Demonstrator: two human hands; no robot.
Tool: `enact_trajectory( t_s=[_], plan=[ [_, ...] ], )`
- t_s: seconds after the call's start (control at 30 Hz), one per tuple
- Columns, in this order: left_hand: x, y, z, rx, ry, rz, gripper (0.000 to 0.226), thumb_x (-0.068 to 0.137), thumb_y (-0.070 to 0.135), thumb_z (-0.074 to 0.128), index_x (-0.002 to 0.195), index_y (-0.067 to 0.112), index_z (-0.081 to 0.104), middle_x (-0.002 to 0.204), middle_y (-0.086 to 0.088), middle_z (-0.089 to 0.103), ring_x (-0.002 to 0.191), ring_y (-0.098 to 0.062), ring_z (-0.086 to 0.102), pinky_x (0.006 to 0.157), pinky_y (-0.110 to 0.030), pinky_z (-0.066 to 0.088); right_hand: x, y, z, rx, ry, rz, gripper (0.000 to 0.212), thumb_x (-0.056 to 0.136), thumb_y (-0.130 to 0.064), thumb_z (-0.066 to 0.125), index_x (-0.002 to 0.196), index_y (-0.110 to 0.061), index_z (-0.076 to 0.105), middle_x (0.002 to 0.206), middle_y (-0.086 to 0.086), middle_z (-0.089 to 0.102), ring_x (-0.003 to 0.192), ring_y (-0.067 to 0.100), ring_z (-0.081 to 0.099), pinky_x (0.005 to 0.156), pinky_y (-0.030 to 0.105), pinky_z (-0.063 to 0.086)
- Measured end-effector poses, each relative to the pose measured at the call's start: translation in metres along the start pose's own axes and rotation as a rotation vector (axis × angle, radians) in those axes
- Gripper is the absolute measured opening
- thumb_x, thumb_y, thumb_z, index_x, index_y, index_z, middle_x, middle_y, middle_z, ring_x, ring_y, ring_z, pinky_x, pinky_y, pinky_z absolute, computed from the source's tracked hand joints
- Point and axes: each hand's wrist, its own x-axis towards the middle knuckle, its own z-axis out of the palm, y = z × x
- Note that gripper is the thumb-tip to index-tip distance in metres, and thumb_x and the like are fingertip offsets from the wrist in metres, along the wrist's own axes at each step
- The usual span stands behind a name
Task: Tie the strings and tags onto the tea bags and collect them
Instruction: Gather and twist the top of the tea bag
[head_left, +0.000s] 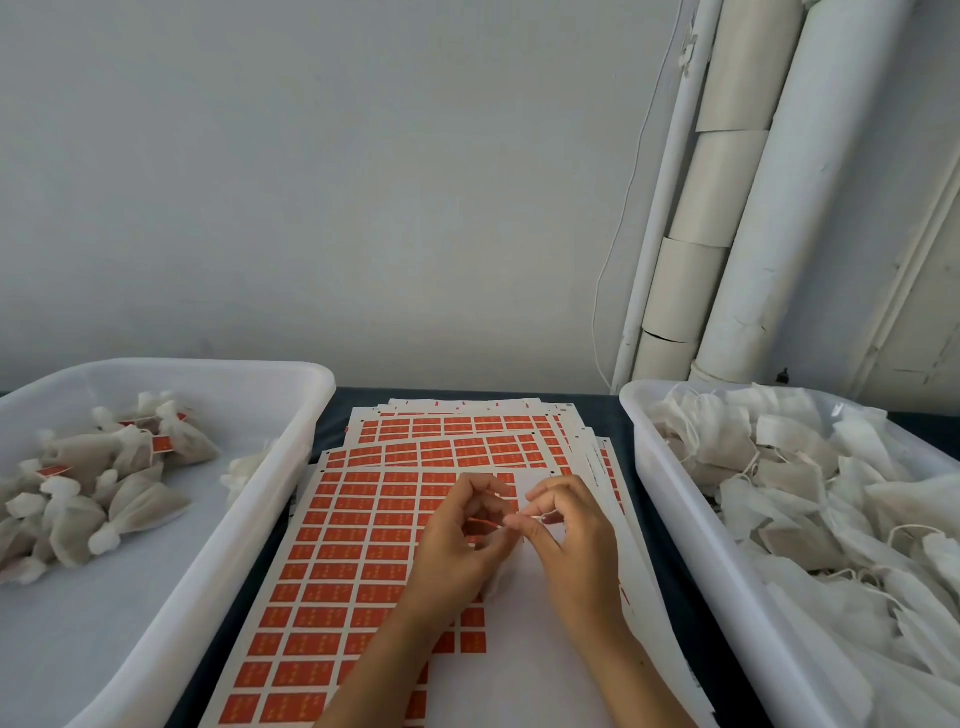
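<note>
Over the top sheet of orange tag stickers, my left hand pinches a small orange tag. My right hand pinches a thin white string right beside that tag, fingertips nearly touching. A bit of white tea bag shows under my left palm, mostly hidden. Finished tea bags with orange tags lie in the left white tub. Untagged white tea bags with loose strings fill the right white tub.
More sticker sheets are stacked behind the top one on the dark table. White pipes and a thin cable run down the grey wall at the back right.
</note>
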Motion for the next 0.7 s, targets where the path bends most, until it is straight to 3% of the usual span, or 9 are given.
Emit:
enact_trajectory(
  t_s=[0.2,0.37,0.5,0.7],
  plan=[
    [-0.0005,0.0038,0.0004,-0.016,0.022,0.015,0.035,0.079,0.008,0.073,0.106,0.019,0.054,0.085,0.006,0.069,0.081,-0.013,0.067,0.071,-0.020,0.054,0.0002,0.0014,0.0001,0.096,-0.025,0.082,0.015,0.078,-0.018,0.073,0.075,-0.020,0.058,0.091,-0.014,0.063,0.087,0.006,0.061,0.076,0.006,0.044],
    [-0.0005,0.0061,0.0013,-0.046,0.032,0.006,0.032,0.081,0.007,0.070,0.107,0.016,0.053,0.085,0.000,0.068,0.077,-0.013,0.065,0.067,-0.019,0.052,-0.0010,-0.0037,0.0031,0.208,-0.085,0.133,0.006,0.081,-0.032,0.062,0.080,-0.032,0.056,0.086,-0.018,0.064,0.091,-0.002,0.059,0.074,0.007,0.046],
    [-0.0009,0.0041,0.0015,-0.034,0.062,-0.026,0.029,0.084,0.006,0.066,0.108,0.014,0.052,0.086,-0.006,0.065,0.076,-0.012,0.064,0.068,-0.018,0.051,-0.0010,-0.0023,0.0033,0.144,-0.078,0.081,0.022,0.084,-0.016,0.066,0.083,-0.035,0.054,0.088,-0.021,0.061,0.085,0.004,0.062,0.076,0.008,0.048],
    [0.0006,0.0010,0.0014,-0.001,0.112,-0.056,0.025,0.084,0.002,0.065,0.104,0.013,0.056,0.088,-0.004,0.065,0.080,-0.013,0.064,0.072,-0.021,0.054,-0.0023,-0.0035,0.0041,0.064,-0.108,-0.049,0.023,0.081,-0.012,0.069,0.084,-0.031,0.056,0.089,-0.027,0.056,0.093,-0.012,0.055,0.079,0.002,0.043]
  ],
)
